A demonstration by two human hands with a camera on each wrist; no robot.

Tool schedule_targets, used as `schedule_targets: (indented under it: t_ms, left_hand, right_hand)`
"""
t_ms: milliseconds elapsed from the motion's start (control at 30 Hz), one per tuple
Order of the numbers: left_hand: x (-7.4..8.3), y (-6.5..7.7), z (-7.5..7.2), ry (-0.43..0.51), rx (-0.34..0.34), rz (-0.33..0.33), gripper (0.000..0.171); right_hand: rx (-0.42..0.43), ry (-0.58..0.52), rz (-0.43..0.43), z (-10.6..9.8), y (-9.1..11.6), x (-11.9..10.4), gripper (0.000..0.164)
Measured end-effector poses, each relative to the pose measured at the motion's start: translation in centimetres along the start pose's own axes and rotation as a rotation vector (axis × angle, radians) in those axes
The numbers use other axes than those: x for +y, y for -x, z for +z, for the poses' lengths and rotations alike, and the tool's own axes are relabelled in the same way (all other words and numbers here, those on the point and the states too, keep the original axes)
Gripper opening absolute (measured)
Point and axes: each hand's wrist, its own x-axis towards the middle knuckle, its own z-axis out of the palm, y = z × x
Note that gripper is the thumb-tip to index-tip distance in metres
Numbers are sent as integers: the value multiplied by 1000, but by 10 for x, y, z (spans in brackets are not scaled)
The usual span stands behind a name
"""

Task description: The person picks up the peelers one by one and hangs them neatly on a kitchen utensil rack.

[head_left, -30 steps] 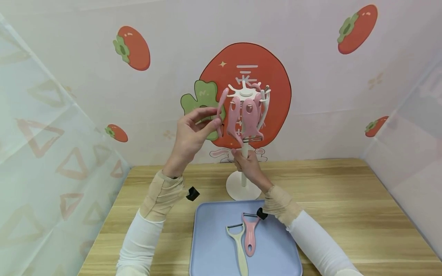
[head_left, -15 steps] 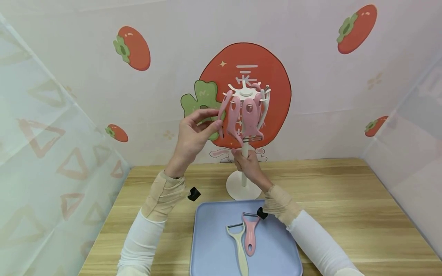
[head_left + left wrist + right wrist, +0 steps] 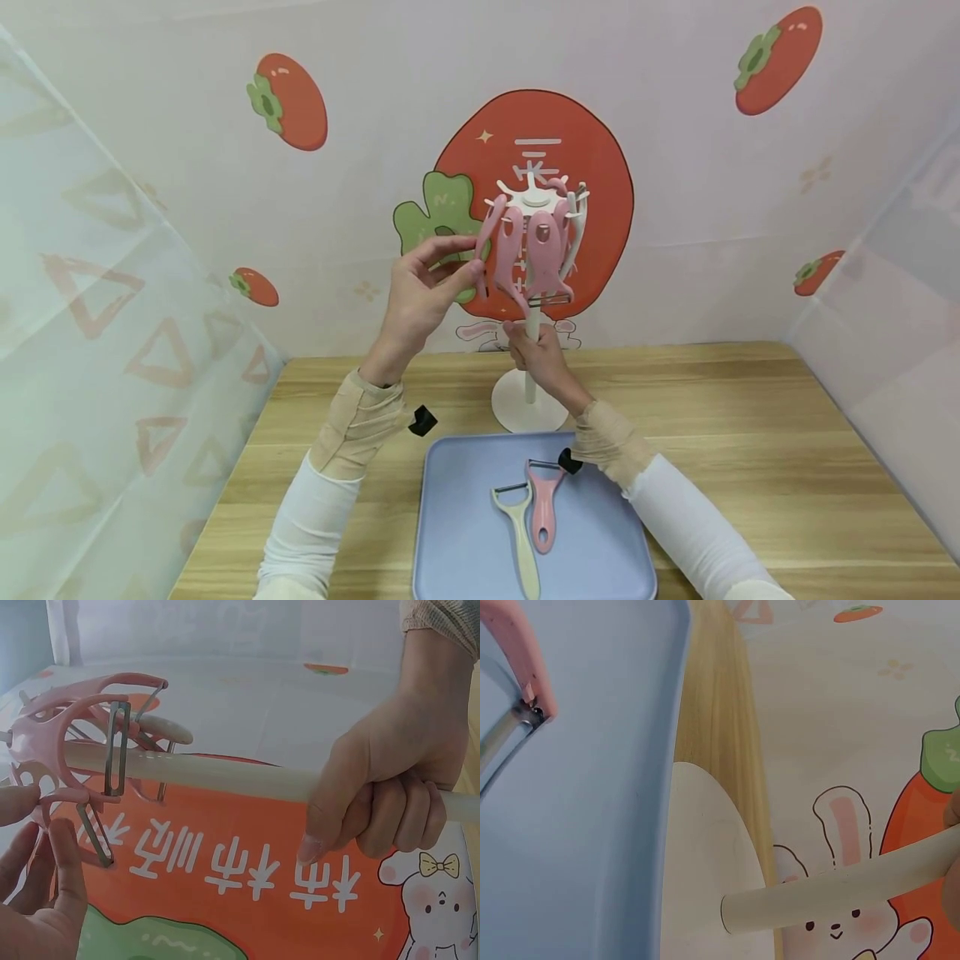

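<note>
My left hand pinches a pink peeler between thumb and fingers. This peeler's upper end meets a left-hand prong of the white rack. In the left wrist view its metal blade points along the pole. My right hand grips the rack's white pole, fingers wrapped round it below the hanging tools. On the rack's prongs hang several peelers, among them a pink peeler at the front and a white one on the right.
A blue tray lies in front of the rack's round white base. On it rest a pale green peeler and a pink peeler. A printed backdrop stands behind the wooden table.
My left hand has moved slightly right, bringing the pink peeler's top from beside the rack to its left prong. In the last half second little has moved. My right hand stays on the pole.
</note>
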Motion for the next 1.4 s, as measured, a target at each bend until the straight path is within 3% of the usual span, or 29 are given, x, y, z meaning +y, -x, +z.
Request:
schedule_targets:
  t_ms: [400, 633, 1067, 1400]
  left_hand:
    - [0, 5, -7, -55, 15, -1, 37]
    - [-8, 12, -9, -55, 24, -41, 27]
    - [-17, 35, -1, -127, -58, -16, 18]
    - [-20, 64, 8, -242, -167, 24, 10]
  right_hand:
    - [10, -8, 27, 0, 2, -3, 57]
    - [9, 1, 9, -1, 2, -1, 56]
    - [8, -5, 18, 0, 1, -1, 57]
    - [6, 1, 13, -1, 1, -1, 55]
